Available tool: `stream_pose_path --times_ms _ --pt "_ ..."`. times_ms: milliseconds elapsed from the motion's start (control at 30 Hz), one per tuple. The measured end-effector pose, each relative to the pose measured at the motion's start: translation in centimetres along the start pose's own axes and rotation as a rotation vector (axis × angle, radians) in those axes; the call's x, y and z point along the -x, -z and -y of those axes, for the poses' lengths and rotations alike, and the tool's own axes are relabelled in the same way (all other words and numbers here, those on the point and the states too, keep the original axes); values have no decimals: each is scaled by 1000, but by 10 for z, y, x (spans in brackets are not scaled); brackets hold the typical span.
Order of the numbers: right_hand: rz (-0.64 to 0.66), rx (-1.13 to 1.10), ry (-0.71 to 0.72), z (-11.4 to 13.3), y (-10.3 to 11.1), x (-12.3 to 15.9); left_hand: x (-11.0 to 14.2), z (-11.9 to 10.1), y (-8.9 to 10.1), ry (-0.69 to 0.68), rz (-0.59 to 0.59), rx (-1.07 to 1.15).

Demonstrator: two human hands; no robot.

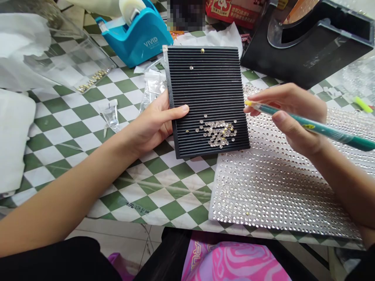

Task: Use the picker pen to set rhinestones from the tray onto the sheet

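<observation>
My left hand grips the left edge of a black ridged rhinestone sorting tray, with the thumb lying across its ribs. A loose cluster of clear rhinestones sits in the tray's lower part, and a few stray stones lie higher up. My right hand holds a green pencil-like pick with a yellow tip, which points at the tray's right edge without touching it. Below that hand lies a sheet of rows of rhinestones, which also extends under the tray's corner.
A green-and-white checkered tablecloth covers the table. A blue tape dispenser and a black holder stand at the back. On the left are a clear box with gold studs, and small plastic bags lie behind the tray.
</observation>
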State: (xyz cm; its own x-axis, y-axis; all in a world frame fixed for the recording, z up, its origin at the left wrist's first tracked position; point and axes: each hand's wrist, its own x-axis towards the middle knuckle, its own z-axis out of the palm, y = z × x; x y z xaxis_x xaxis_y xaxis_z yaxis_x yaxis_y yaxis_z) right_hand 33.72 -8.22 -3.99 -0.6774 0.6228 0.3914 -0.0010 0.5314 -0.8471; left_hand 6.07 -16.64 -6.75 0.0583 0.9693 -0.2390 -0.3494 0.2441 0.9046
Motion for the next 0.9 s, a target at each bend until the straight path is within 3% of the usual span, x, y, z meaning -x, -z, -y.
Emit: stream_pose_path --times_ms 300,467,633,900 --pt "115 142 11 4 5 -1 1 1 2 -3 30 0" --pt "54 11 -41 0 3 0 0 1 3 4 21 -33" --pt "134 16 7 4 2 -4 1 0 1 13 1 -69" --pt "38 -202 -158 -1 3 -4 0 1 1 8 1 -11"
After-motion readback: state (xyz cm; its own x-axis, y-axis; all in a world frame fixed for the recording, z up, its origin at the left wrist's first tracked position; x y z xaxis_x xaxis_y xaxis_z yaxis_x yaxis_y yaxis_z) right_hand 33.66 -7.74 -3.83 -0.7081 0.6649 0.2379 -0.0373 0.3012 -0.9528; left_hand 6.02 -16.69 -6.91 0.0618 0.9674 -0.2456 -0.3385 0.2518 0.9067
